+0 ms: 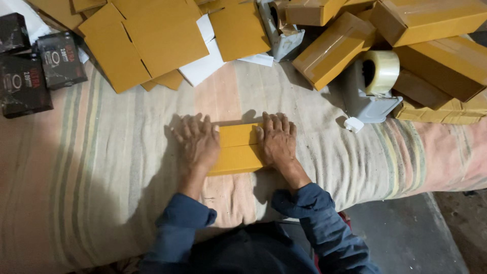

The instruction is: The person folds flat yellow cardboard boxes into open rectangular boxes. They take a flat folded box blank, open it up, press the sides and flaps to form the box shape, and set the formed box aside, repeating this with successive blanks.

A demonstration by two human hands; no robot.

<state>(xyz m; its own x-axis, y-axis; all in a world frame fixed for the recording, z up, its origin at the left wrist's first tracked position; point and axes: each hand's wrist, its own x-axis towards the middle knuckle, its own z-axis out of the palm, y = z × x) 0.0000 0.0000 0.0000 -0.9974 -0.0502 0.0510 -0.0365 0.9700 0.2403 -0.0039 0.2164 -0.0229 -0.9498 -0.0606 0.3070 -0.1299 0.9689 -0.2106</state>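
Observation:
A small yellow-brown cardboard box [238, 148] lies on a striped cloth-covered surface [101, 167] in front of me, its two top flaps meeting in a seam. My left hand [198, 142] lies flat on the box's left end, fingers spread. My right hand [276, 139] presses flat on its right end. Both palms rest on the box rather than gripping it. Blue sleeves cover both forearms.
A grey tape dispenser with a clear tape roll [375, 81] stands to the right. Taped boxes [436, 56] pile at the back right. Flat unfolded cartons [147, 40] lie at the back. Black packages [30, 66] sit at the left. A second grey dispenser [281, 30] is behind.

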